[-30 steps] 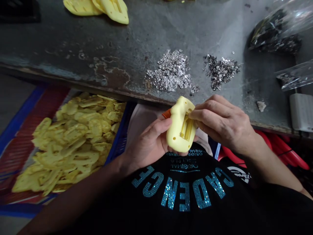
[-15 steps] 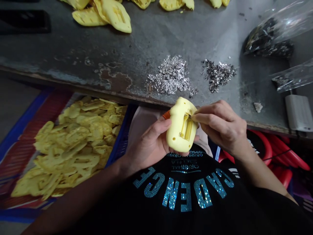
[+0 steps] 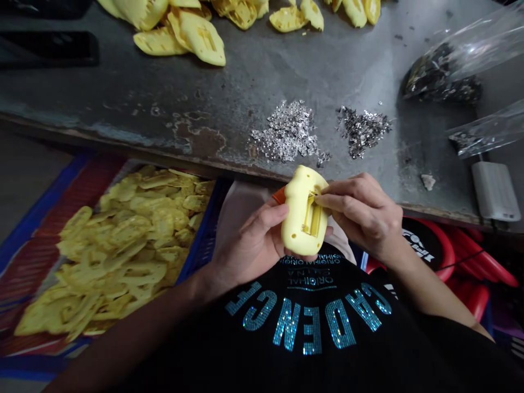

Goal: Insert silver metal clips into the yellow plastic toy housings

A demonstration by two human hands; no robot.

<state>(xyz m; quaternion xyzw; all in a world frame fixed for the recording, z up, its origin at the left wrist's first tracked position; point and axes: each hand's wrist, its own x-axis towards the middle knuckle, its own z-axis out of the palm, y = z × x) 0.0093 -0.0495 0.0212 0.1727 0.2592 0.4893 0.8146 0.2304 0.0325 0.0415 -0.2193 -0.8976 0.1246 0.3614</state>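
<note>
My left hand (image 3: 254, 240) holds a pale yellow plastic shell (image 3: 293, 218) from its left side and beneath, the thumb on its edge. The shell is tilted, with its long open battery compartment (image 3: 314, 215) facing up. A glint of metal shows at the compartment's lower end. An orange cover (image 3: 280, 195) sits on one of my left fingers. With thumb and forefinger pinched, my right hand (image 3: 364, 213) reaches into the compartment's upper end. A small metal piece appears at those fingertips, mostly hidden. Beyond lie a heap of silvery metal pieces (image 3: 290, 131) and a darker heap (image 3: 364, 132).
More yellow shells (image 3: 200, 38) lie along the back of the metal table (image 3: 135, 103). A blue crate (image 3: 196, 234) of yellow parts (image 3: 135, 234) stands below left. Clear bags (image 3: 446, 71) of metal pieces and a white box (image 3: 495, 191) sit at right. Red rings (image 3: 446, 251) are below.
The view has shifted slightly. My right fingertips have moved a little down and left over the compartment. My left hand keeps its hold on the shell.
</note>
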